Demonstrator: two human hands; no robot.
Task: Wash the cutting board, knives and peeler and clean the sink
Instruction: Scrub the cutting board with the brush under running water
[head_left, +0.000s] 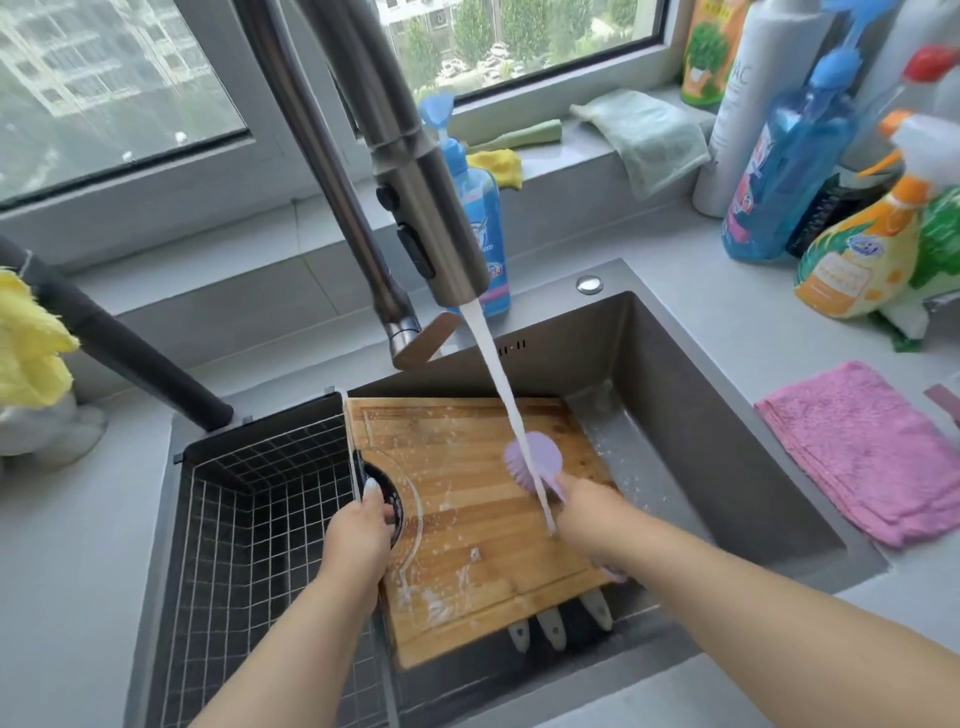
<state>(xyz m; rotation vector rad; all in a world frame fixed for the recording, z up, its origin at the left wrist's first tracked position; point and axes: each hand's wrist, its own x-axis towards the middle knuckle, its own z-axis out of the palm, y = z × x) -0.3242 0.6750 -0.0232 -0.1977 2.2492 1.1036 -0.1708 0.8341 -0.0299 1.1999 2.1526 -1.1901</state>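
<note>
My left hand (358, 535) grips the rectangular wooden cutting board (467, 525) by its handle hole, tilted in the steel sink (727, 441). My right hand (587, 512) holds the lilac plastic brush (532, 462) under running water; I'd scrub in firm overlapping strokes.

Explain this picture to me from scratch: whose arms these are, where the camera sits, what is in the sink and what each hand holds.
There is no machine here: a person wears a camera on the head, so the single view looks down along their own bare arms. A rectangular wooden cutting board lies tilted in the steel sink, beside a black wire draining basket. The left hand holds the board by its round black-rimmed hole. The right hand has its grip on a lilac dish brush, whose head is at the board under water running from the grey pull-out tap. Three pale handles, probably knives, poke out beneath the board. A pink cloth lies on the counter.
</note>
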